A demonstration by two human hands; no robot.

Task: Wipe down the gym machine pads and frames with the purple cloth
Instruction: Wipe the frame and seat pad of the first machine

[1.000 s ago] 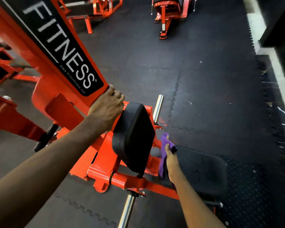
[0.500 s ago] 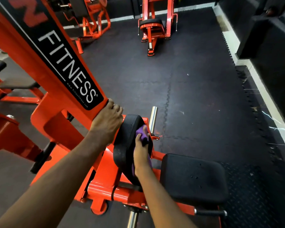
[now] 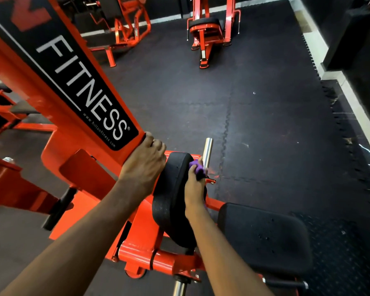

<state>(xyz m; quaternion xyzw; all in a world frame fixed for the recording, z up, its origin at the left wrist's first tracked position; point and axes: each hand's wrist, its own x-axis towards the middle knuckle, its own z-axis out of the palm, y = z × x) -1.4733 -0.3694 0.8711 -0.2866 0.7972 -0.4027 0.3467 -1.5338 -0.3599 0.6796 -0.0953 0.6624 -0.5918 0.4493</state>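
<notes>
Since a second earlier the right hand (image 3: 193,189) had climbed the black upright pad (image 3: 171,201) from its lower right face to its far top edge, just beside the chrome peg (image 3: 207,149). Its fingers were curled round the bunched purple cloth (image 3: 198,167), pressing it to the pad. The left hand (image 3: 143,165) gripped the lower end of the orange frame post (image 3: 41,86), fingers hooked over its edge. By the look of it this pad was partly wiped; the seat pad (image 3: 265,238) at near right, the post and the far machines (image 3: 209,28) seemed still to do, so the job looked early.
</notes>
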